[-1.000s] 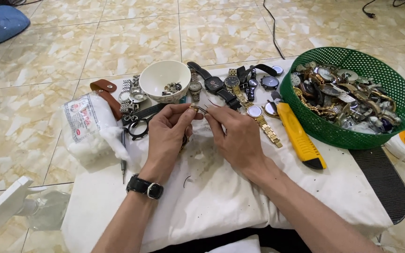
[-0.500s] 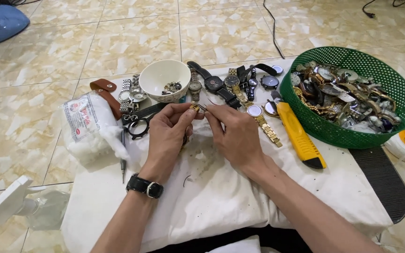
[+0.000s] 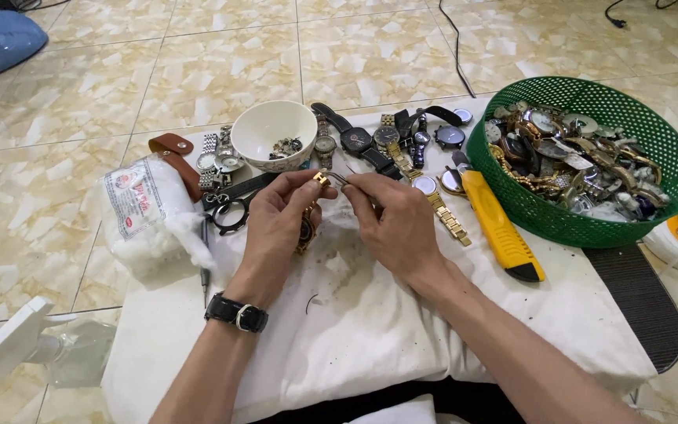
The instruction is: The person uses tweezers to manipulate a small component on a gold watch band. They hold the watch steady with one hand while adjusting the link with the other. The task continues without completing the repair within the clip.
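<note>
Both hands, left hand (image 3: 276, 228) and right hand (image 3: 390, 224), pinch 1 gold watch (image 3: 313, 206); green basket (image 3: 527, 206) holds watches, white bowl (image 3: 264, 129) small parts.

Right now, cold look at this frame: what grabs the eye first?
The two hands at the centre: the left hand and right hand pinch a small gold-coloured watch part between them over a stained white cloth. At the right stands a green mesh basket heaped with watches. Between them lies a yellow utility knife, and behind the hands a white bowl beside a row of watches.
</note>
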